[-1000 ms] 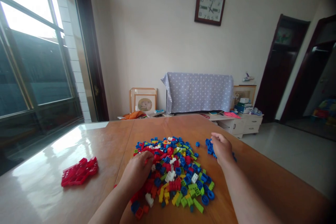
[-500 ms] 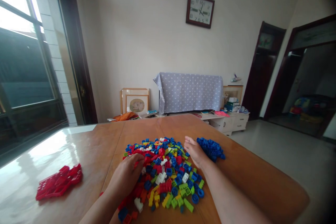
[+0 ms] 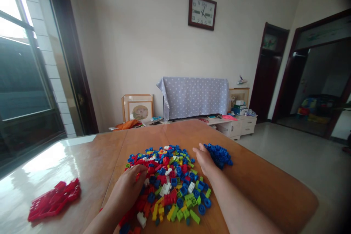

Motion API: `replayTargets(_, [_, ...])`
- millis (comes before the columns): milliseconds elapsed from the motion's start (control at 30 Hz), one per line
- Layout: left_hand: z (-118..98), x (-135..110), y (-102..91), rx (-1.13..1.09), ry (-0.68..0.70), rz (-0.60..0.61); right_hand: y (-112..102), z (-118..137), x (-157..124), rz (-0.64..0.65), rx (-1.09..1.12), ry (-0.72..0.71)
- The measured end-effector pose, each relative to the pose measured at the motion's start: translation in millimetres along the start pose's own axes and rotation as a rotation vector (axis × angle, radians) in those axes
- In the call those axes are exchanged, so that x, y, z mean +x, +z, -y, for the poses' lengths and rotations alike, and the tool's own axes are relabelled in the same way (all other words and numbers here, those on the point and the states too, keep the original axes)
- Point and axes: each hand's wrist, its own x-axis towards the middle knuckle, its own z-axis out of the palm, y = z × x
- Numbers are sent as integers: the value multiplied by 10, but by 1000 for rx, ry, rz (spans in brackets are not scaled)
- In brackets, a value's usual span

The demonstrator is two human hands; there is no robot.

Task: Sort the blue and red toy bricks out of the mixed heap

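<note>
A heap of mixed building bricks point(image 3: 167, 182), red, blue, green, yellow and white, lies on the wooden table point(image 3: 263, 186). My left hand point(image 3: 128, 188) rests on the heap's left side, fingers curled down among red bricks. My right hand point(image 3: 203, 159) lies at the heap's right edge with fingers stretched out flat, just left of a separate pile of blue bricks point(image 3: 219, 154). A pile of red bricks point(image 3: 53, 201) sits apart at the far left of the table.
The table's right edge drops to a tiled floor point(image 3: 296, 157). Behind the table stand a low white cabinet point(image 3: 236, 126), a dotted grey cloth point(image 3: 193, 97) over something, and framed pictures point(image 3: 137, 108). A window point(image 3: 22, 62) fills the left; a clock point(image 3: 202, 11) hangs on the wall.
My right hand has come off the blue pile and moved left to the edge of the mixed heap. My left hand stays on the heap. The view has swung to the right.
</note>
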Motion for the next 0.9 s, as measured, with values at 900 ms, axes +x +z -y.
replayTargets(900, [-152,-67,-74,84,-5,66,247,243,-437,245,35,-129])
